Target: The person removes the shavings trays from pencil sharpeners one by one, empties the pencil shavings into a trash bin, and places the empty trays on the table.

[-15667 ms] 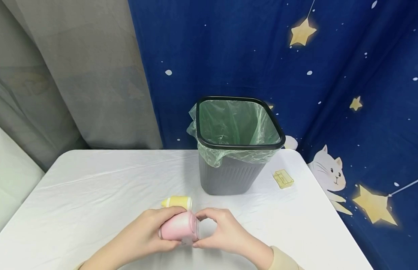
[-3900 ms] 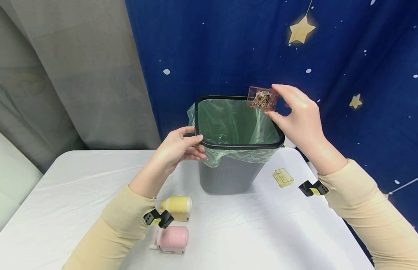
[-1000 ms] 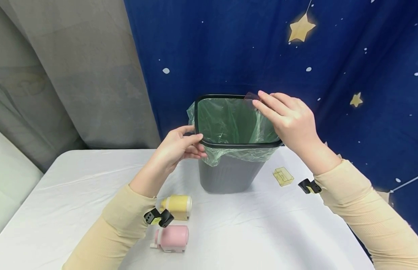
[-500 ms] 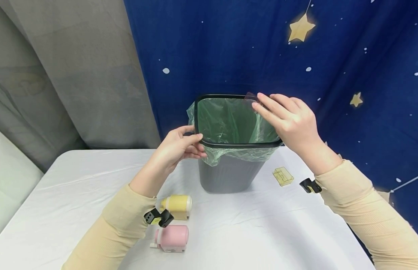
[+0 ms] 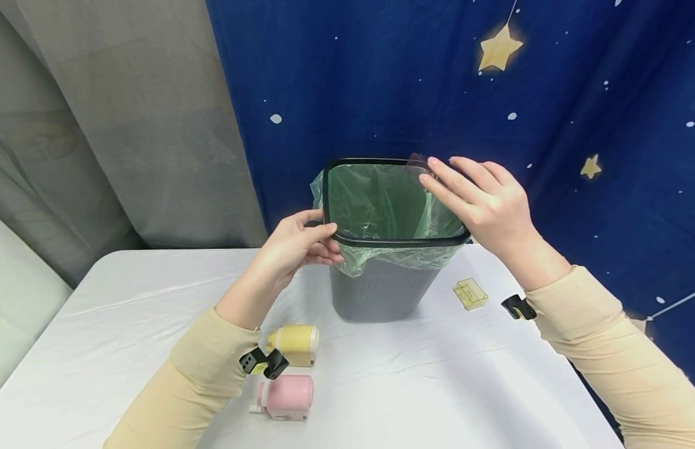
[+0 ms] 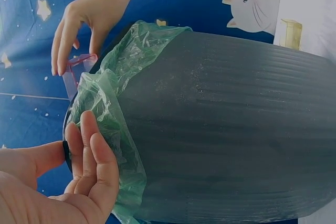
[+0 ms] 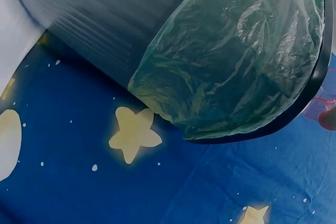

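My left hand [image 5: 297,243] pinches the black rim of a grey waste bin [image 5: 381,287] at its left side. Over the far right of the rim, my right hand [image 5: 493,199] holds a clear reddish shavings drawer [image 5: 417,162] tipped downward. The same drawer [image 6: 71,82] shows past the rim in the left wrist view; its inside is mostly hidden in the head view. A green plastic liner [image 5: 364,199] covers the bin's mouth. Near my left sleeve are a pink crank pencil sharpener [image 5: 290,393] and a yellow crank pencil sharpener [image 5: 295,340], partly hidden.
A clear yellow drawer [image 5: 470,294] lies right of the bin on the white-covered table [image 5: 392,386]. Behind the table hang a grey curtain [image 5: 139,125] and a blue star-patterned curtain [image 5: 381,75].
The pink sharpener, held earliest, now lies beside the yellow one. My right hand has since turned the drawer, then full of shavings, over the bin. In the last second it dips slightly.
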Motion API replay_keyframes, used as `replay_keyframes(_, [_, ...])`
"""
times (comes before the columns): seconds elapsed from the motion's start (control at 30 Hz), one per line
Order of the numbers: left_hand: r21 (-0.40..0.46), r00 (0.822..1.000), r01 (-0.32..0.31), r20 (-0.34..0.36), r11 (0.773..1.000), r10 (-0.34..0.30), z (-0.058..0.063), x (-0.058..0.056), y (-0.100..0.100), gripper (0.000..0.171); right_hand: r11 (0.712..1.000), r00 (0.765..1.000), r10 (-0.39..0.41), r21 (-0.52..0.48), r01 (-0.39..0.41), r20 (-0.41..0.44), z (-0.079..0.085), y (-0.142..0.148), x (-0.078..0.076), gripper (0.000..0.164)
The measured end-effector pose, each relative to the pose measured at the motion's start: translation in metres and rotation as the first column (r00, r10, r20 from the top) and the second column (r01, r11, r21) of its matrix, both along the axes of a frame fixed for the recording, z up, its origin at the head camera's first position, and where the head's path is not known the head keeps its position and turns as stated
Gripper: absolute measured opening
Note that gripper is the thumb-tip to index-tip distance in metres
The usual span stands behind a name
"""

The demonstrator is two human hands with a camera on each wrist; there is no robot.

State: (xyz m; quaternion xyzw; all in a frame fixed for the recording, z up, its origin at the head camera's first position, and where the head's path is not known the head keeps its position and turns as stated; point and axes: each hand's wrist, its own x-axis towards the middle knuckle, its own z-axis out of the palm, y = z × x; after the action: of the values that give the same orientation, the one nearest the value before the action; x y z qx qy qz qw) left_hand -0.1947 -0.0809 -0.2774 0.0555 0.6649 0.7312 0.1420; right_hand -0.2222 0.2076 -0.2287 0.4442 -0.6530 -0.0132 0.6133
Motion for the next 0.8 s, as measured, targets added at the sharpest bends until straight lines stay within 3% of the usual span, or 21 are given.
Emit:
replay_keyframes(0.3, [-0.011,1.0,-0.002,0.005,1.0,0.002,0.0003,-0.0003,-0.0002,0.068,1.0,1.0,-0.003,0.018,0.004,-0.029,-0.0005,0.0017,-0.0011,0.035])
replay_keyframes(0.8, [-0.003,1.0,-0.004,0.009,1.0,0.004,-0.0005,-0.0009,-0.0005,0.068,0.996,1.0,-0.03,0.079,0.03,-0.006,-0.003,0.0085,-0.0052,0.035])
